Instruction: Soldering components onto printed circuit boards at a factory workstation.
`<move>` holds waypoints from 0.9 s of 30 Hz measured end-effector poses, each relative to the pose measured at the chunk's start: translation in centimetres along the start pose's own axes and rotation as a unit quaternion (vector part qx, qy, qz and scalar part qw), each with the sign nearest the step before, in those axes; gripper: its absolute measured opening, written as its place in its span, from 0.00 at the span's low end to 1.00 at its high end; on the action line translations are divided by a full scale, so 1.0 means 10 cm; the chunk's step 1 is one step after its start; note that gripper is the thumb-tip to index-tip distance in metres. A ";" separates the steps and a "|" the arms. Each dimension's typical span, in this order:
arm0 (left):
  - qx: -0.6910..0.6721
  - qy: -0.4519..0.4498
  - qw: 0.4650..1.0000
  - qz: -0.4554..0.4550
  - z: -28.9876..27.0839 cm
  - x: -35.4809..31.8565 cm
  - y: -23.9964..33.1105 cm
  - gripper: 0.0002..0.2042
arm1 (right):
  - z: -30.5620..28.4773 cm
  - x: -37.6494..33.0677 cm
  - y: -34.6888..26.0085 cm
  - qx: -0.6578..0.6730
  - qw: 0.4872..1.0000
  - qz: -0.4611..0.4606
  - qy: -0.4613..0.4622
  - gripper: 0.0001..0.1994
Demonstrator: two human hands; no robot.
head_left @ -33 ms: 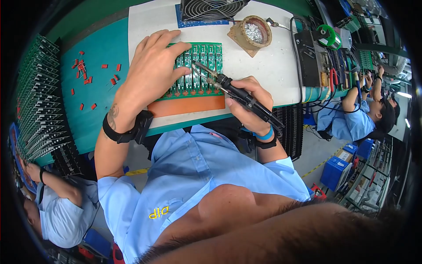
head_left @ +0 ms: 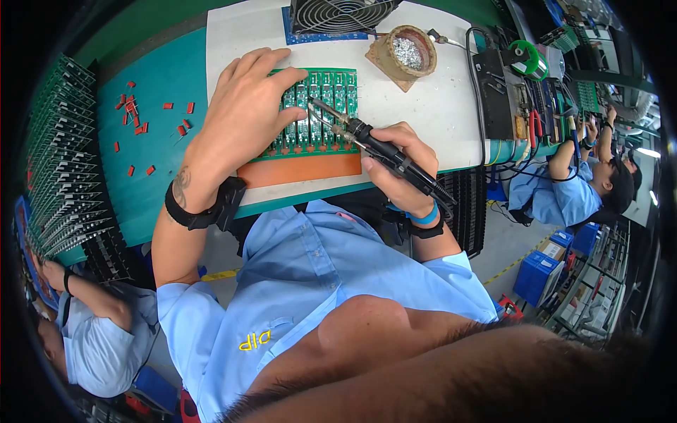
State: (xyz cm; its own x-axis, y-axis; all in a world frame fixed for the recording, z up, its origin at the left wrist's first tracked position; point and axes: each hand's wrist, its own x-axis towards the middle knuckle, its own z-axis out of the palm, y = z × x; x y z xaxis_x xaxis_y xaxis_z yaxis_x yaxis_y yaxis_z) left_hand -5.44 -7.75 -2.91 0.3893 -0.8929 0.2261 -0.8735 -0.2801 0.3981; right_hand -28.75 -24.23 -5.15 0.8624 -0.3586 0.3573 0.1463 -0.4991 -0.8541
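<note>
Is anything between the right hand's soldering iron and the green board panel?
Nothing visible. The right hand aims the soldering iron at the green board panel unobstructed; the left hand covers part of the panel's left side, beside the iron's tip, not across it.

Electronics assembly workshop: soldering iron (head_left: 405,168), racked circuit boards (head_left: 62,158), long workbench (head_left: 448,113), blue-shirted co-workers (head_left: 553,194) nearby

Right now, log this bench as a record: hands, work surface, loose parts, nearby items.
Left hand: spread over left side of green rectangular circuit panel
Right hand: gripping black pen-shaped tool, metal tip over panel
Work surface: white sheet around panel, orange strip along panel's near edge
Loose parts: small red components on green mat
Nearby: round tan pot of silvery bits; black grilled fan
</note>
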 end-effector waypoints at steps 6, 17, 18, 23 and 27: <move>0.012 -0.001 1.000 -0.003 -0.01 -0.01 0.00 0.25 | 0.02 0.02 -0.01 -0.001 1.000 0.011 -0.003 0.21; 0.027 0.006 1.000 -0.005 0.01 -0.02 0.02 0.24 | 0.02 0.02 -0.05 -0.014 1.000 0.001 -0.003 0.21; 0.028 0.005 1.000 -0.004 0.01 -0.03 0.02 0.24 | 0.02 0.02 -0.05 -0.013 1.000 0.005 -0.003 0.21; 0.012 0.005 1.000 0.000 0.01 -0.03 -0.02 0.24 | 0.01 0.02 -0.07 -0.017 0.999 -0.028 0.001 0.20; 0.009 -0.002 1.000 0.003 -0.02 -0.01 -0.04 0.25 | -0.12 -0.02 -0.11 -0.018 0.998 -0.046 0.025 0.21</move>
State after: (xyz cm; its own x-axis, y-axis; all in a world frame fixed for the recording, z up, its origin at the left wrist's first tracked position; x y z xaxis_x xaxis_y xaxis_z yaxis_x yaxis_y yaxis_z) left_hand -5.05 -7.47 -2.93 0.3827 -0.8960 0.2250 -0.8811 -0.2808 0.3806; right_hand -29.68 -24.56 -3.86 0.8208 -0.3485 0.4526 0.2053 -0.5594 -0.8031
